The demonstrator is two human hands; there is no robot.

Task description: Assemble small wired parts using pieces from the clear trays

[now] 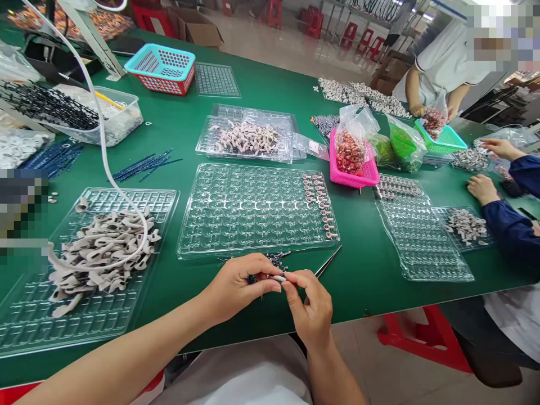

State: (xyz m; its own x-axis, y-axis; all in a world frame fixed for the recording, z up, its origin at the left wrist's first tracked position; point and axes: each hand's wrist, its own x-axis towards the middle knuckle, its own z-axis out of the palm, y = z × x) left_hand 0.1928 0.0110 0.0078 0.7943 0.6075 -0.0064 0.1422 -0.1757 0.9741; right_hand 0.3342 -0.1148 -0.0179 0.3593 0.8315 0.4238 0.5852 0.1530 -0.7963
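Your tabletop was green, your held piece whitish, centre tray clear, grid-patterned, right-hand basket hot pink.

head view | from wearer's head | facing forward, down | near green table

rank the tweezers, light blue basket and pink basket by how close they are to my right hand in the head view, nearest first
From the right hand:
1. tweezers: right at the hand, tips pointing away to the right
2. pink basket: farther off, ahead and to the right
3. light blue basket: farthest, far off to the left
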